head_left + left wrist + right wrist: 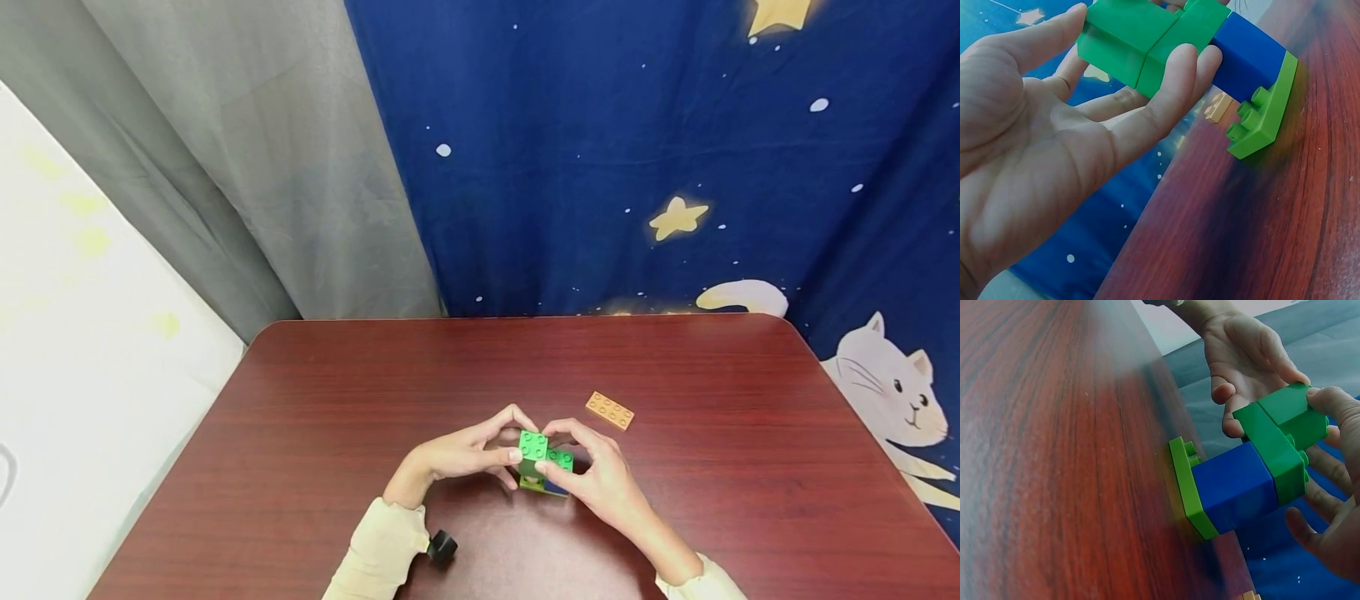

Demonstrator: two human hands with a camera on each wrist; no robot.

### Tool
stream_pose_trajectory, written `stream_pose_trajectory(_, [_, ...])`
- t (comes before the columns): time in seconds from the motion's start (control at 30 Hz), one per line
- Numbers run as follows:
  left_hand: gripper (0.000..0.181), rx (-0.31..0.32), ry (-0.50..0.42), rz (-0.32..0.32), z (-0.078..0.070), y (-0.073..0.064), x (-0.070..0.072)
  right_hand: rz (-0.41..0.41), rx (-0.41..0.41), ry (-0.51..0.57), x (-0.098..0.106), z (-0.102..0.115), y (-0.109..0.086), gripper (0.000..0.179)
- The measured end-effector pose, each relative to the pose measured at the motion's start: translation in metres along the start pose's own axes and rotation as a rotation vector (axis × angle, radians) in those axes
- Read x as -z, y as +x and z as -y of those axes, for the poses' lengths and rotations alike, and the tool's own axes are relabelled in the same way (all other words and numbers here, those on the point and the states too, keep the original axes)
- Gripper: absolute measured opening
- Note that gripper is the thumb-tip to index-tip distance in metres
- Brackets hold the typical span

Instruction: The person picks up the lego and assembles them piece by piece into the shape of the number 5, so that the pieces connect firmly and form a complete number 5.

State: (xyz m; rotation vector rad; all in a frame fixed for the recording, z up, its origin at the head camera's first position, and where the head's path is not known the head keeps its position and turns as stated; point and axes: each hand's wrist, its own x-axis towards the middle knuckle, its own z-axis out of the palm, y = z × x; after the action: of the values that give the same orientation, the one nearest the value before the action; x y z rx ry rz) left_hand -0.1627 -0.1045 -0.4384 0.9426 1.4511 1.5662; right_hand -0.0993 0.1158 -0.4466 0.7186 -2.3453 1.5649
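Between the left hand [467,452] and the right hand [602,477], the green bricks [1270,453] look like smooth, hard plastic with a soft sheen; just below them, the blue brick [1235,487] and lime-green plate [1274,117] are smooth plastic too. Beyond the right hand, the tan plate [610,411] is plastic — more matt. Under both hands the table [337,400] shows wood grain, smooth and glossy — paler where light catches it. Past the hands, the gray curtain [300,167] and blue curtain [555,208] look like matt cloth.

Grn blks [1275,444] sit stacked on blue blk [1235,484] atop lime plate [1190,490].
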Motion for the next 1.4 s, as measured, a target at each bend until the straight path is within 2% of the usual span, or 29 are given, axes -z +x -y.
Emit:
stream_pose_trajectory(0.23, [0.027,0.025,-0.006,-0.001,-0.001,-0.001,-0.002,0.001,0.004,0.002,0.000,0.002,-0.001,0.035])
stream_pose_trajectory(0.5, [0.026,0.019,-0.013,-0.006,-0.002,-0.001,-0.001,0.012,-0.008,0.013,0.007,0.034,0.006,0.031])
stream_pose_trajectory(0.6, [0.026,0.015,-0.009,-0.004,-0.002,-0.001,-0.001,0.009,-0.001,0.009,0.006,0.030,0.006,0.031])
stream_pose_trajectory(0.83, [0.026,0.010,-0.004,-0.001,-0.003,-0.001,-0.002,0.005,0.007,0.000,0.000,0.000,0.001,0.034])
stream_pose_trajectory(0.97, [0.026,0.014,0.004,-0.003,-0.003,0.000,-0.002,0.004,-0.007,0.003,0.000,-0.005,-0.001,0.032])
stream_pose_trajectory(1.2, [0.026,0.026,0.000,0.000,-0.005,0.000,-0.004,0.003,-0.020,0.042,0.000,-0.001,-0.002,0.033])
stream_pose_trajectory(1.4, [0.026,0.064,0.001,-0.020,-0.007,0.000,-0.004,0.008,-0.022,0.063,0.003,0.020,0.002,0.034])
